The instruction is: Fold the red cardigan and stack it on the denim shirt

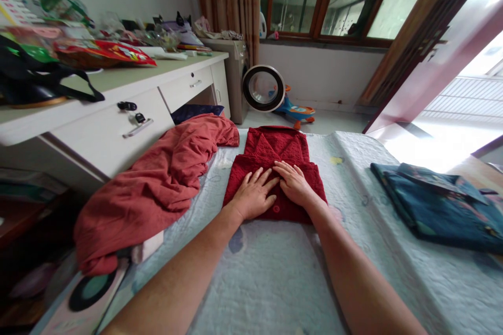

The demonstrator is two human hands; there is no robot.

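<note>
A dark red garment point(236, 180) with a collar and a button lies folded on the light blue quilted bed cover point(271, 277). Its lower part is doubled over, and the collar end points away from me. My left hand point(254, 193) rests on the folded part with its fingers spread. Beside it, my right hand point(294, 182) lies flat on the same layer, fingers stretched out. Both palms press on the cloth without gripping it.
A crumpled coral-red cloth point(168, 183) lies along the left side of the bed. Folded blue denim clothing point(444, 204) sits at the right. A white desk point(118, 120) with clutter stands left; behind are an open-doored washing machine point(231, 73) and a blue ride-on toy point(294, 110).
</note>
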